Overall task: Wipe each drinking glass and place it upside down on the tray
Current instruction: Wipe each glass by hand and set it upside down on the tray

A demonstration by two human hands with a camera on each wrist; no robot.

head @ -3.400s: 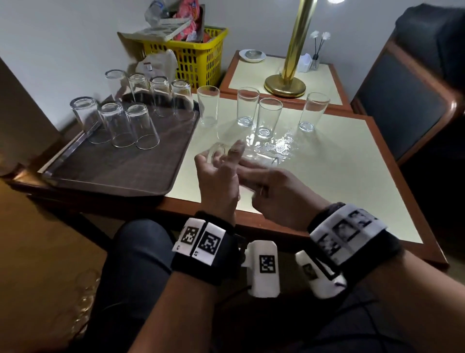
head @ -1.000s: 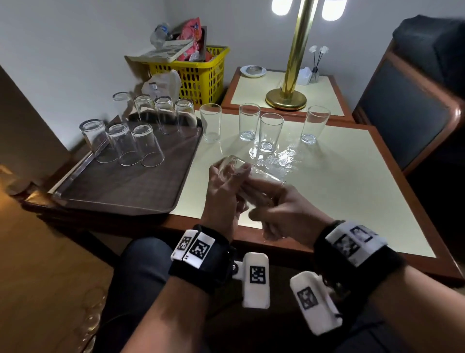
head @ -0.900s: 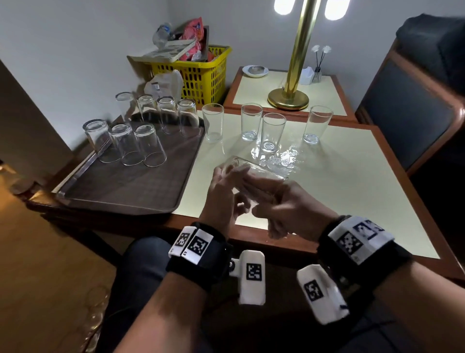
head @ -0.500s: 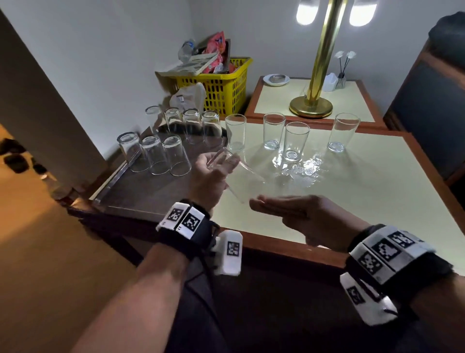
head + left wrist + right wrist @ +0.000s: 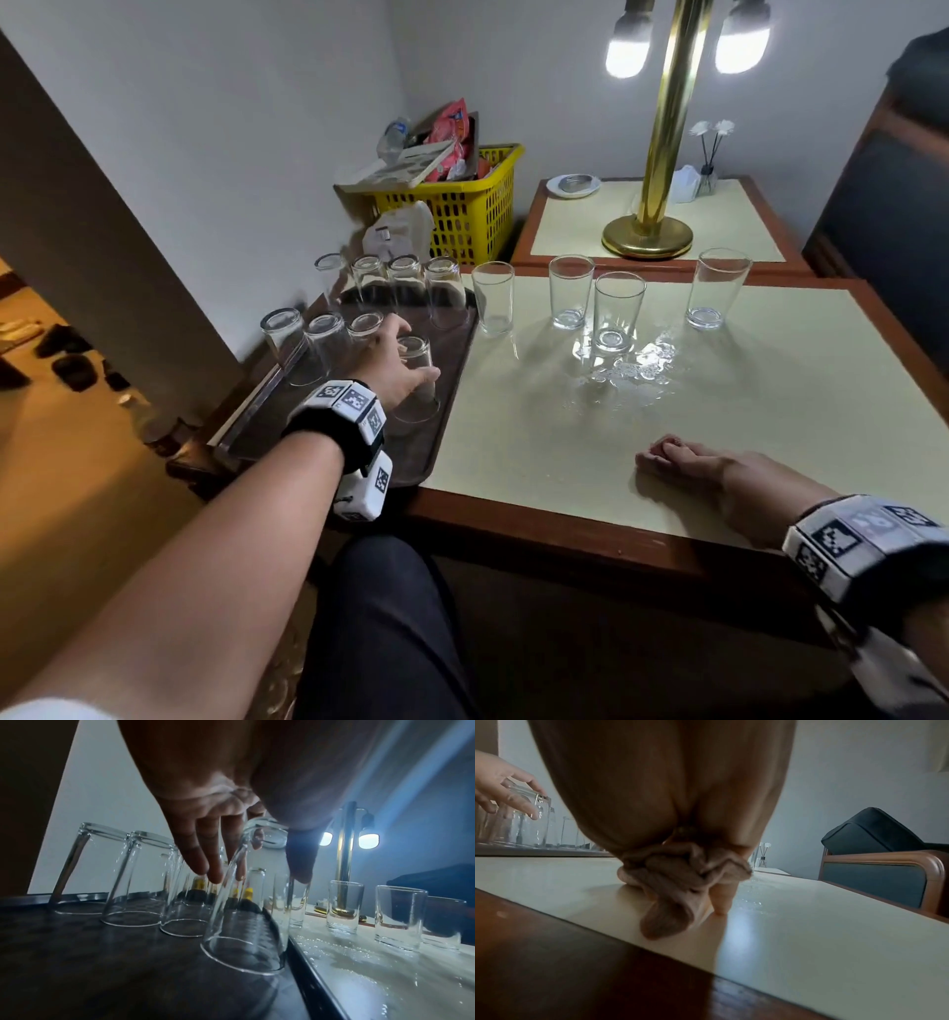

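Glass [image 5: 417, 377], inverted, tilts on the tray [image 5: 328, 426], gripped by the left hand [image 5: 393, 367] at ten o'clock; the right hand [image 5: 703, 475] clutches a cloth [image 5: 680, 882].

I count eight clear drinking glasses upside down [image 5: 418, 377] on the one brown rectangular tray [image 5: 328, 437] at left: four in the far row, four in the near. Four more clear glasses stand upright [image 5: 619, 311] on the pale yellow table [image 5: 719, 426] to the right. Twelve glasses altogether.
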